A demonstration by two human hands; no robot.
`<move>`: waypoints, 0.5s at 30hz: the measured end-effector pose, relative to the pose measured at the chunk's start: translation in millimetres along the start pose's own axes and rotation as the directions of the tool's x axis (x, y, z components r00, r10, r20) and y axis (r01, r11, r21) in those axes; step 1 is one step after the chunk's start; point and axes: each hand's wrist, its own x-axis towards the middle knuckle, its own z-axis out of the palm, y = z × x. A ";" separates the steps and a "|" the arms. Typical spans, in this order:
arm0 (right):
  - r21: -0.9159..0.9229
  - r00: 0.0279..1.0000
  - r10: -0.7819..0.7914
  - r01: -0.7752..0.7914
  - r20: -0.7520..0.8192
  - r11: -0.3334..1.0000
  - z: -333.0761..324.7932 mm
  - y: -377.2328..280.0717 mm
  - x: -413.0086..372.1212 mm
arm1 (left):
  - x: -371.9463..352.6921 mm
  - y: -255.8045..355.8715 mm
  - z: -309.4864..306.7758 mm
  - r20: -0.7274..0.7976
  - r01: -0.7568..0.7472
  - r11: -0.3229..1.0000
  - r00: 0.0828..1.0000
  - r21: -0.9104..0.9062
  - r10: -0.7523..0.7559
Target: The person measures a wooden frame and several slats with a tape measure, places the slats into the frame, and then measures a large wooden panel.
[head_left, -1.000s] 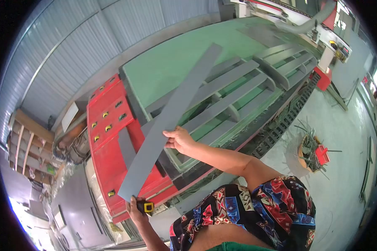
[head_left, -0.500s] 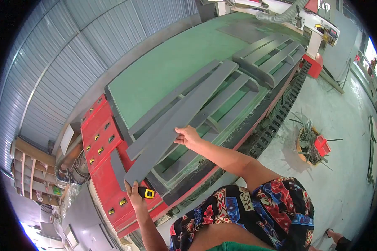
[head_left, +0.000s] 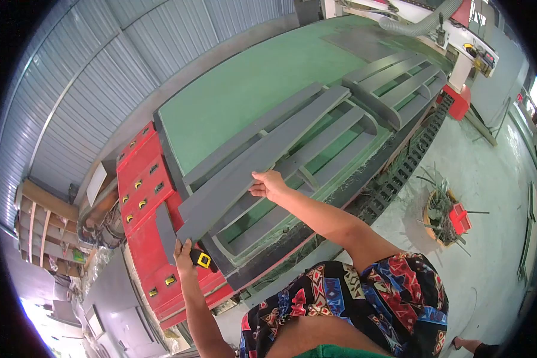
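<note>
A long grey plank lies slanted over the green machine bed, resting on other grey cut pieces. My right hand grips its near edge about midway along. My left hand sits at the plank's lower end and holds a yellow and black tape measure against the red machine end panel.
More grey slats lie at the bed's far end near a red and white machine head. A black cable chain runs along the bed. A tub of offcuts stands on the floor. Corrugated wall at left.
The plank was raised at an angle a second ago; it has come down flat onto the cut pieces. Both hands followed it, the left hand staying at its lower end.
</note>
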 end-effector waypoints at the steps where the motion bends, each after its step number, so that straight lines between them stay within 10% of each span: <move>1: -0.007 1.000 0.008 -0.008 0.005 1.000 1.0 -1.2 0.5 | 2.4 2.4 0.4 0.033 0.022 1.000 0.999 0.015 -0.022; 15: -0.204 0.994 0.090 -0.099 -0.056 0.974 3.3 -2.0 16.4 | 43.0 -9.0 -11.1 0.099 0.107 0.991 0.988 0.082 -0.115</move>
